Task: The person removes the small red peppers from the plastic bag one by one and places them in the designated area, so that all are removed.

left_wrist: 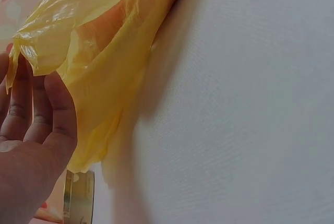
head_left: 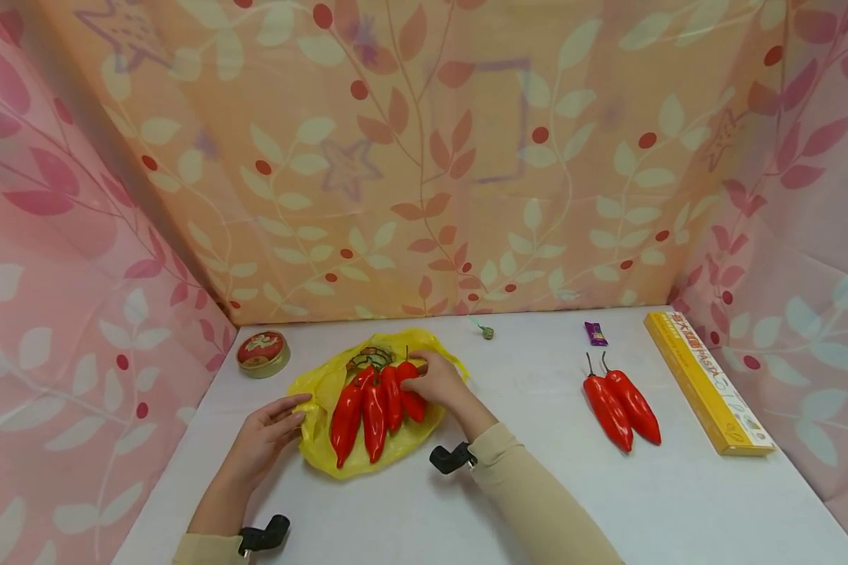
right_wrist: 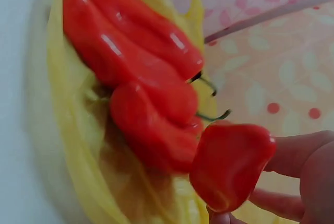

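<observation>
A yellow plastic bag [head_left: 325, 377] lies spread on the table with several glossy red chili peppers [head_left: 374, 424] on it. At its left edge my left hand [head_left: 265, 439] pinches a gathered strip of the bag [left_wrist: 49, 51], lifting that side off the table. My right hand [head_left: 440, 383] holds the rightmost red chili pepper [right_wrist: 232, 164] between thumb and fingers, over the right part of the bag. The other peppers lie side by side, dark stems toward the back. Behind them is a dark curly patch [head_left: 370, 359]; I cannot tell whether it is printed.
Two more red chili peppers [head_left: 620, 408] lie on the right, before a small purple packet [head_left: 596, 333]. A yellow pasta box [head_left: 710, 384] lies along the right edge. A round red-and-gold tin [head_left: 263, 355] stands back left; a small green item [head_left: 487, 333] lies by the back curtain.
</observation>
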{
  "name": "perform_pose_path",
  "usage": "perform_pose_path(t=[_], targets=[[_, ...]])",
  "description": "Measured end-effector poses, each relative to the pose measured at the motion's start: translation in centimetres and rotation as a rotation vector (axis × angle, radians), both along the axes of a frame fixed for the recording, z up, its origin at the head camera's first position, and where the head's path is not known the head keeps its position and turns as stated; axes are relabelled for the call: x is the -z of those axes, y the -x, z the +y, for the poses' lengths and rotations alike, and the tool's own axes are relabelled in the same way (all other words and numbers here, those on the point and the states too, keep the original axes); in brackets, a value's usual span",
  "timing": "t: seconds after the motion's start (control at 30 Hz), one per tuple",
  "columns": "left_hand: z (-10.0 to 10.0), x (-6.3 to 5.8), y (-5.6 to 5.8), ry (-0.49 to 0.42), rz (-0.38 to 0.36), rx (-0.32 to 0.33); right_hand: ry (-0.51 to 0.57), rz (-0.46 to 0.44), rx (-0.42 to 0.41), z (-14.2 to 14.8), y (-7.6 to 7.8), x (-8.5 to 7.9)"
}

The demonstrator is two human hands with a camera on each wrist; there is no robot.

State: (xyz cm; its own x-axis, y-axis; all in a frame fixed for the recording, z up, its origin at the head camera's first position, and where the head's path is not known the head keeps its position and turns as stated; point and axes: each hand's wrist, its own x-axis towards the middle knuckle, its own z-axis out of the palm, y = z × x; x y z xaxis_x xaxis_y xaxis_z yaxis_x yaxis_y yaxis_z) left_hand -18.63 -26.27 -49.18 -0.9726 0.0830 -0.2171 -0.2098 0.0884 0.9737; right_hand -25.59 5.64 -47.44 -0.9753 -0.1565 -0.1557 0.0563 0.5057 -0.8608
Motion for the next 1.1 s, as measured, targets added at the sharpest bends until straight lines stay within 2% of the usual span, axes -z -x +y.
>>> perform_pose_path(t=[0.27,0.4,0.57,0.8,0.93,1.1], targets=[[-0.1,0.0,0.1,0.002,0.000,-0.006,0.171,-0.038,-0.023,1.0,-1.3,-1.4],[-0.1,0.1,0.0,-0.002,-0.003,-0.004,0.218,-0.029,-0.060,1.6,-2.0,-2.0],[-0.1,0.2,-0.1,-0.011,-0.003,-0.004,0.218,0.053,-0.109,2.9,-2.8,-2.5],[-0.1,-0.1,-0.3,-0.002,-0.015,-0.020,0.191,0.117,-0.104,4.9,-3.8,-2.8],[-0.1,0.0,-0.3,-0.002,-0.018,-0.018,0.163,0.144,-0.084,6.4,-4.4,-2.8],[-0.1,0.0,-0.2,0.002,-0.011,-0.015,0.152,0.136,-0.024,8.5,-5.0,-2.9]])
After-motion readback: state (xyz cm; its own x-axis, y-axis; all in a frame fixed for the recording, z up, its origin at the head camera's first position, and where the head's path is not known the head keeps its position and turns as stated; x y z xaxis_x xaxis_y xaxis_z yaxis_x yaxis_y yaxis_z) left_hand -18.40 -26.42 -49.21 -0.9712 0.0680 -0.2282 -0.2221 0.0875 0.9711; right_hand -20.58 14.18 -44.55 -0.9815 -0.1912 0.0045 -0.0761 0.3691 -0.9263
